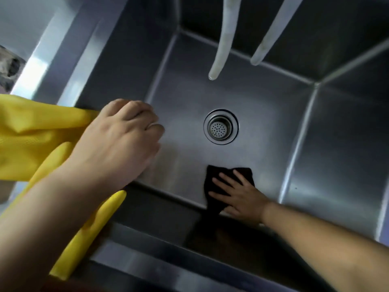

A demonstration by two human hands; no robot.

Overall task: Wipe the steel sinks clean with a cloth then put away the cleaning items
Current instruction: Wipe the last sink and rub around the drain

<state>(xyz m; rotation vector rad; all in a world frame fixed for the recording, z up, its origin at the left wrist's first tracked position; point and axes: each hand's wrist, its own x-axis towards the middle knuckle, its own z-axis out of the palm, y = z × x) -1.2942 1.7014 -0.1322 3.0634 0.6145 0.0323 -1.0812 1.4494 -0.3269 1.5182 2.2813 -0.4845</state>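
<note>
Yellow rubber gloves (31,140) hang bunched in the closed left hand (117,142), kept clear while the right hand (237,194) presses flat, fingers spread, a dark cloth (219,182) against the sink (263,114) floor.

The sink (263,114) is grey brushed steel, with pale bright streaks along its seams and rim. At the centre of the frame, the drain (220,127) is silver, its strainer dotted with small dark holes. The cloth (221,180), lower centre, is black. The rubber gloves (31,142) at the left edge are bright yellow. Two hoses (223,39) hanging from the top are off-white, perhaps stained in faint brownish specks.
</note>
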